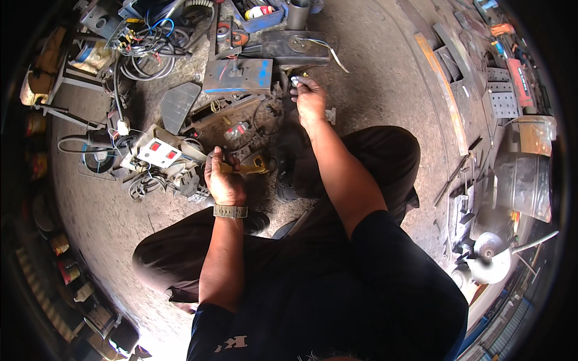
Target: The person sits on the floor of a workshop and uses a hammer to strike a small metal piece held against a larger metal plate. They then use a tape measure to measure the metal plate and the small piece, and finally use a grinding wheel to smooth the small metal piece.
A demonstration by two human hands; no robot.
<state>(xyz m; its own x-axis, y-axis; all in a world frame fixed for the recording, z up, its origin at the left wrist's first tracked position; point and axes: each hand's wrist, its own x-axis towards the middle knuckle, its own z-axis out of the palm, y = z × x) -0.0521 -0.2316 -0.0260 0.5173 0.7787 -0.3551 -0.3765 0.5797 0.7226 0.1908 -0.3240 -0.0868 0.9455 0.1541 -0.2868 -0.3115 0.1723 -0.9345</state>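
Observation:
My left hand, with a watch on its wrist, is closed around a yellow tool. The tool points right and has a rounded far end; its exact kind does not show. Farther off and to the right, my right hand pinches a small shiny metal piece between its fingertips. Just left of that hand lies a flat steel plate with blue paint marks. Between the two hands, a small clear bottle with a red label rests among dusty metal parts.
A switch box with two red switches and tangled cables lies left of my left hand. Coiled wires and a blue bin stand farther back. On the right are a long rusty bar, metal scraps and a metal drum.

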